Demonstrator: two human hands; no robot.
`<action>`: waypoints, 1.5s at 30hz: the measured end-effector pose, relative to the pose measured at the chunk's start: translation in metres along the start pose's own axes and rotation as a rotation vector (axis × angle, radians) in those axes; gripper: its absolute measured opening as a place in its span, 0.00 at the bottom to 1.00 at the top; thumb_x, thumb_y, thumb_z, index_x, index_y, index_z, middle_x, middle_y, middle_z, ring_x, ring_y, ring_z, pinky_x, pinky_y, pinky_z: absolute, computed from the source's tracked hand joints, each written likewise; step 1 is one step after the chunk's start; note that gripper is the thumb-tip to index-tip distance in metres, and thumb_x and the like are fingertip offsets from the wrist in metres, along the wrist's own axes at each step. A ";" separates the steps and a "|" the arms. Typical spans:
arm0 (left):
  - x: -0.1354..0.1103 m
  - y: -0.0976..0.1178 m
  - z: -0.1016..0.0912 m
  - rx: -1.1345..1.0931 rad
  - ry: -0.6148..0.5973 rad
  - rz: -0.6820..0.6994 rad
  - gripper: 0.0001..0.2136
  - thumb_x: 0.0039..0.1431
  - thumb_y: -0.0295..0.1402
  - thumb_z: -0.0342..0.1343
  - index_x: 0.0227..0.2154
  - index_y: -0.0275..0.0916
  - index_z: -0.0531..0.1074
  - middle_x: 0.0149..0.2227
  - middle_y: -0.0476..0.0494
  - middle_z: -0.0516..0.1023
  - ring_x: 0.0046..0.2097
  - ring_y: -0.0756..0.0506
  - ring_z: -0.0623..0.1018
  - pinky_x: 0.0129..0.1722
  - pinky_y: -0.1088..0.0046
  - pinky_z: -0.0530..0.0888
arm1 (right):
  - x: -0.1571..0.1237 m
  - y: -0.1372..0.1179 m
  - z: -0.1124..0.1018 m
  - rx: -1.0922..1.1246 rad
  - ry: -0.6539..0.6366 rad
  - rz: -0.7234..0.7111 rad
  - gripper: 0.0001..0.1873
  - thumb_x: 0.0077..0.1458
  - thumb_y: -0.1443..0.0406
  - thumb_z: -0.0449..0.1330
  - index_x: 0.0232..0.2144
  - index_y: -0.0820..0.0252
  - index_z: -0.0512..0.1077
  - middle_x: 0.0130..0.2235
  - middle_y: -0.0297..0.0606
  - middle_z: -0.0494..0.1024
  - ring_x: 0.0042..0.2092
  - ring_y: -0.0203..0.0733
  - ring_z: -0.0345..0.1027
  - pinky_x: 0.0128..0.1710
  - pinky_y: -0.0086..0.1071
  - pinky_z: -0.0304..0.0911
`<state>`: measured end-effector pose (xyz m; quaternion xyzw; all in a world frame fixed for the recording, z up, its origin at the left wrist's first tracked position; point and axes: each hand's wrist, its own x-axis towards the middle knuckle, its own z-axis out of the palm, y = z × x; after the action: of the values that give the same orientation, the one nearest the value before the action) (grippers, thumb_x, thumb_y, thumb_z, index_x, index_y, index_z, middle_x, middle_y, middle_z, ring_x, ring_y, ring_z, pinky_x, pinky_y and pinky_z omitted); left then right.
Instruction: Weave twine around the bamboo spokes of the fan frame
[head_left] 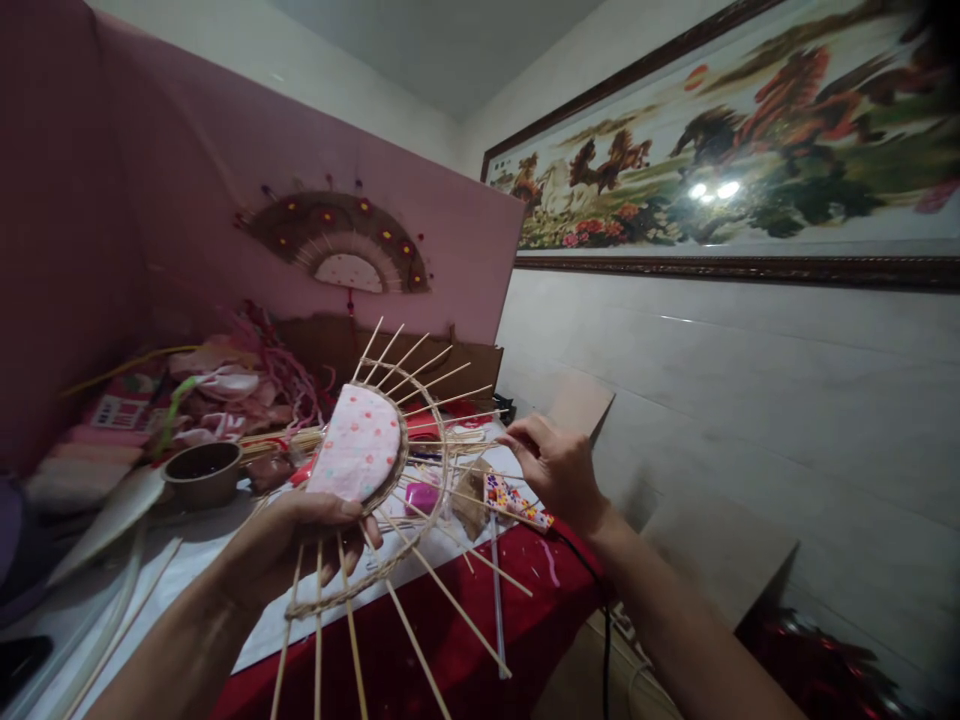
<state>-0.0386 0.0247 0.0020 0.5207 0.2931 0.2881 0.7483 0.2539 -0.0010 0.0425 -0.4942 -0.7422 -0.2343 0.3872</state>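
Observation:
My left hand (pixel 304 535) grips a handmade fan frame by its half-round base (pixel 356 445), which is covered in white cloth with pink and orange dots. Thin wooden sticks (pixel 409 620) fan out from behind the base. A braided twine arc (pixel 444 440) crosses the sticks partway along their length. My right hand (pixel 559 465) is closed in a pinch at the tip of one stick on the fan's right side. Whether a strand also sits between those fingertips is too small to tell.
A finished fan (pixel 334 240) hangs on the pink board. Cloth and ribbons (pixel 247 370) are heaped at left beside a brown bowl (pixel 202 472). Flower-patterned cloth (pixel 514 500), a pink lump (pixel 421 497) and a clear glue stick (pixel 496 600) lie on the red-covered table (pixel 559 610). A black cable (pixel 606 640) hangs at right.

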 end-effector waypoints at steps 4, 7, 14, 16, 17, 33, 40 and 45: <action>-0.002 0.001 -0.001 -0.061 -0.007 0.019 0.14 0.51 0.30 0.48 0.24 0.24 0.77 0.15 0.40 0.74 0.13 0.55 0.67 0.12 0.87 0.58 | -0.012 0.011 -0.002 0.156 0.017 0.109 0.09 0.53 0.60 0.56 0.26 0.59 0.70 0.27 0.35 0.73 0.29 0.35 0.65 0.30 0.29 0.56; -0.003 0.001 -0.001 -0.082 -0.021 0.019 0.15 0.51 0.30 0.48 0.23 0.24 0.76 0.15 0.39 0.74 0.13 0.56 0.67 0.12 0.87 0.58 | -0.020 0.019 0.004 0.391 -0.019 0.264 0.10 0.51 0.60 0.58 0.24 0.59 0.70 0.24 0.33 0.71 0.26 0.35 0.63 0.27 0.28 0.57; -0.002 -0.003 -0.001 -0.062 -0.096 0.017 0.16 0.51 0.30 0.46 0.24 0.23 0.76 0.15 0.38 0.74 0.13 0.55 0.68 0.11 0.87 0.58 | -0.028 0.007 0.049 0.911 -0.078 0.558 0.12 0.45 0.58 0.61 0.22 0.61 0.70 0.22 0.32 0.70 0.24 0.34 0.61 0.23 0.27 0.57; -0.002 -0.005 0.000 -0.067 -0.125 -0.008 0.16 0.50 0.30 0.46 0.24 0.23 0.76 0.15 0.37 0.74 0.12 0.55 0.68 0.11 0.87 0.58 | -0.026 -0.003 0.062 1.056 -0.058 0.618 0.13 0.43 0.57 0.62 0.22 0.61 0.69 0.21 0.31 0.68 0.22 0.33 0.59 0.21 0.27 0.55; -0.002 -0.005 0.000 -0.068 -0.138 -0.019 0.17 0.50 0.31 0.46 0.24 0.23 0.76 0.14 0.36 0.74 0.12 0.54 0.68 0.11 0.86 0.58 | -0.024 -0.008 0.067 1.093 -0.062 0.616 0.13 0.42 0.57 0.63 0.21 0.61 0.69 0.21 0.31 0.68 0.22 0.32 0.59 0.22 0.27 0.55; 0.001 -0.008 0.006 -0.036 -0.106 -0.062 0.16 0.49 0.32 0.47 0.23 0.24 0.77 0.15 0.35 0.74 0.13 0.53 0.68 0.11 0.85 0.59 | -0.004 -0.024 0.094 1.135 0.136 0.682 0.13 0.42 0.57 0.62 0.22 0.60 0.67 0.20 0.30 0.67 0.22 0.32 0.58 0.22 0.26 0.55; 0.006 -0.013 0.000 -0.038 -0.125 -0.086 0.17 0.49 0.34 0.47 0.23 0.24 0.77 0.16 0.33 0.75 0.12 0.53 0.68 0.11 0.84 0.60 | -0.002 -0.029 0.081 1.143 0.267 0.670 0.12 0.46 0.57 0.60 0.26 0.61 0.66 0.23 0.31 0.68 0.23 0.31 0.58 0.24 0.26 0.57; 0.005 -0.011 0.003 -0.041 -0.128 -0.082 0.17 0.48 0.34 0.47 0.23 0.24 0.77 0.16 0.33 0.75 0.13 0.53 0.68 0.11 0.84 0.60 | -0.002 -0.027 0.089 1.165 0.280 0.673 0.12 0.46 0.57 0.60 0.26 0.60 0.66 0.23 0.30 0.68 0.23 0.32 0.59 0.23 0.27 0.57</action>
<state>-0.0310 0.0233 -0.0086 0.5103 0.2599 0.2292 0.7871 0.1991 0.0525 -0.0108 -0.3739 -0.4962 0.2745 0.7339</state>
